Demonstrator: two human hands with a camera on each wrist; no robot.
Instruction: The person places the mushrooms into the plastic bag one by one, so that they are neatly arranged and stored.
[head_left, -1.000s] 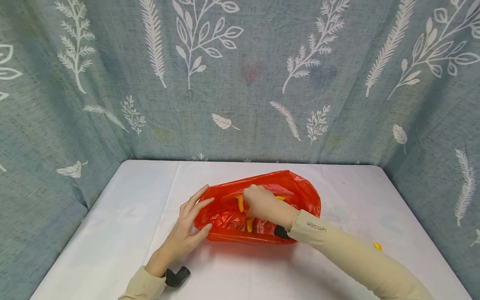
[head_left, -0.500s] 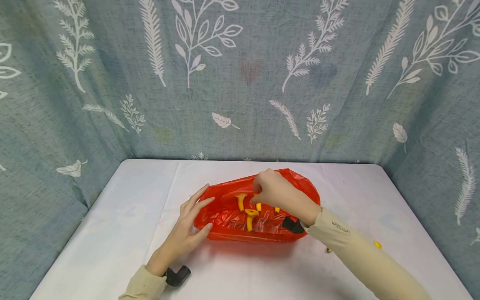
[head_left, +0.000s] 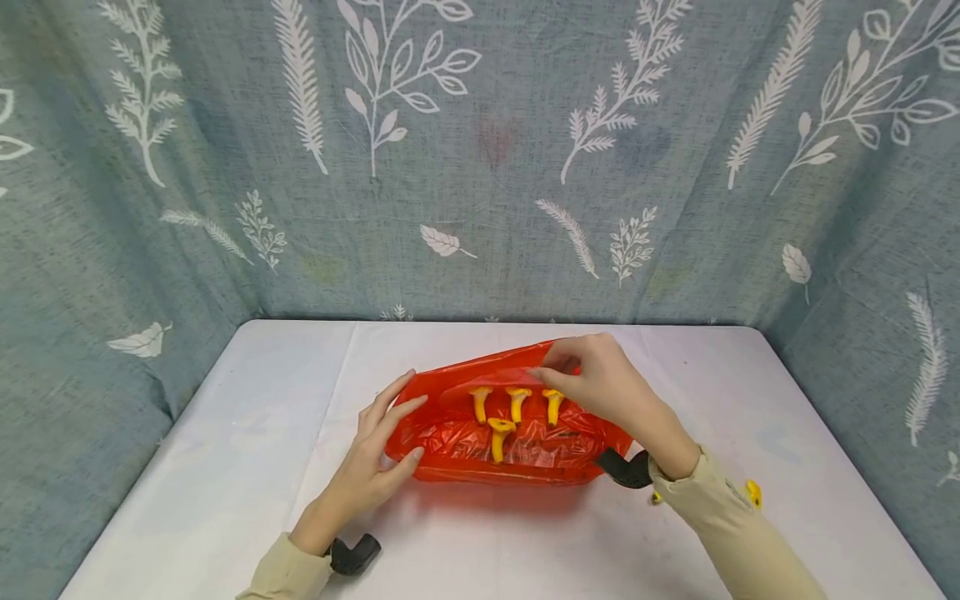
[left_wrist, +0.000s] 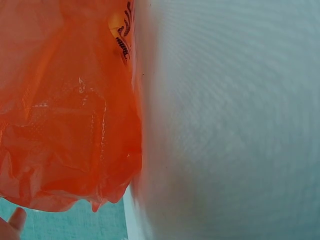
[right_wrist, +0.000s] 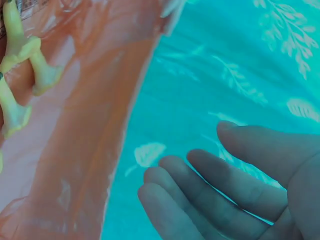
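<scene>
A red plastic bag (head_left: 465, 475) lies on the white table with its wide mouth spread open. Inside it are several yellow chanterelle mushrooms (head_left: 517, 403), three in a row at the back and one in front (head_left: 498, 438). My left hand (head_left: 372, 454) rests at the bag's left end, fingers and thumb spread over its rim. In the left wrist view, the bag's wall (left_wrist: 65, 110) covers the left half and one fingertip shows at the lower left. My right hand (head_left: 607, 379) is over the bag's right back side. Its fingers (right_wrist: 220, 187) are loosely bent and hold nothing.
On the table (head_left: 585, 550) to the right, a yellow mushroom (head_left: 753, 494) lies partly behind the right sleeve. A smaller yellow piece (head_left: 656, 498) shows beside the right wrist strap. A leaf-patterned grey-green curtain (head_left: 480, 250) surrounds the table's back and sides.
My right hand has risen out of the bag and moved right, exposing the mushrooms lying inside. The left hand stays at the bag's left end.
</scene>
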